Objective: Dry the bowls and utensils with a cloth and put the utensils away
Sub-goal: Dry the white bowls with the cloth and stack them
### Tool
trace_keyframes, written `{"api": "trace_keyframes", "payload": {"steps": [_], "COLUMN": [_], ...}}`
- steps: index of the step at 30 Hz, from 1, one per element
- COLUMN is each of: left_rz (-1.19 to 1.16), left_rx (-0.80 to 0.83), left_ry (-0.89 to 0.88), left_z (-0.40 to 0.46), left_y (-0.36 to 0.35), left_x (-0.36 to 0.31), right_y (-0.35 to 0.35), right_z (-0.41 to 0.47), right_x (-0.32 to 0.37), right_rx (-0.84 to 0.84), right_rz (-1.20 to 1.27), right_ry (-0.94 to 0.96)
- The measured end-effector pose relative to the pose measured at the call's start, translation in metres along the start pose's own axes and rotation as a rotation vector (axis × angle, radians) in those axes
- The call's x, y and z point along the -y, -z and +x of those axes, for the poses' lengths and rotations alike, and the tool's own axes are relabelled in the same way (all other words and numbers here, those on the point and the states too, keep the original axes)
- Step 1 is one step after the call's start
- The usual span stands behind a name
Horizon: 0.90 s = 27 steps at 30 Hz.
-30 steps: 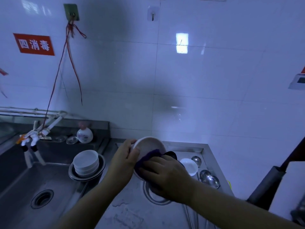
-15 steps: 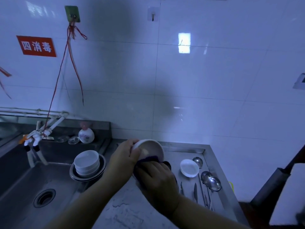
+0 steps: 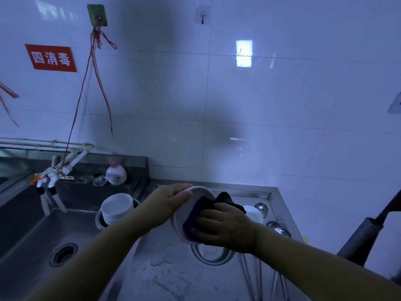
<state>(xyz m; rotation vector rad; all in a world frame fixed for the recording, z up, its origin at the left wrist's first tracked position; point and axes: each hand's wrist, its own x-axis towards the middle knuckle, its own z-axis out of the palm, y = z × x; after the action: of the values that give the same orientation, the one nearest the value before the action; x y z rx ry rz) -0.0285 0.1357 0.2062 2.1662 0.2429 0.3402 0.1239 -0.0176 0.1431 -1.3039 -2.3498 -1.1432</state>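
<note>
Bowl point(image 3: 202, 192), white, tilted on edge above the wet steel counter point(image 3: 165, 279), held at centre of scene. Left hand point(image 3: 171, 197) grips its far-left rim, fingers curled over the edge. Right hand point(image 3: 225, 230) presses a dark cloth point(image 3: 200, 210) into the bowl's hollow, fingers bent around the cloth; a loose corner of cloth sticks up past the bowl's far rim. Stack of white bowls point(image 3: 117, 206) sits in a metal basin point(image 3: 98, 223) at the sink's right edge, left of the held bowl. Sink point(image 3: 32, 246), steel, lies to the left, with drain point(image 3: 63, 254) near its front. Taps point(image 3: 46, 177) hang over its far side; soap bottle point(image 3: 116, 173) stands on the far ledge. Small white dish point(image 3: 255, 215) rests on the counter just right of the right hand. Ladles point(image 3: 278, 229), steel, lie along the counter's right edge, handles running near. Metal ring point(image 3: 211, 256) lies on the counter beneath the right wrist. Red sign point(image 3: 51, 58) is fixed on the tiled wall, far left.
</note>
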Motion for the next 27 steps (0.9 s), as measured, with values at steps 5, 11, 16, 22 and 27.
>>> {"api": "trace_keyframes", "payload": {"steps": [5, 11, 16, 22, 27], "left_rz": [-0.181, -0.435, -0.239, 0.12, -0.215], "left_rx": [-0.271, -0.564, -0.527, -0.045, -0.321], "left_ry": [0.097, -0.012, -0.048, 0.054, 0.131], "left_z": [-0.003, -0.016, -0.017, -0.013, -0.009], "left_y": [-0.02, -0.061, -0.049, -0.021, -0.036], "left_x": [0.006, -0.001, 0.001, 0.006, 0.005], "right_y": [-0.001, -0.004, -0.007, 0.01, 0.004], "right_z": [0.025, 0.055, 0.037, -0.008, 0.015], "right_x": [0.021, 0.047, 0.041, -0.003, 0.013], "right_rx": [-0.15, -0.245, -0.233, 0.056, -0.107], "right_rz": [-0.08, -0.064, -0.007, 0.001, -0.053], "right_ry": [-0.327, -0.686, -0.513, 0.033, -0.285]}}
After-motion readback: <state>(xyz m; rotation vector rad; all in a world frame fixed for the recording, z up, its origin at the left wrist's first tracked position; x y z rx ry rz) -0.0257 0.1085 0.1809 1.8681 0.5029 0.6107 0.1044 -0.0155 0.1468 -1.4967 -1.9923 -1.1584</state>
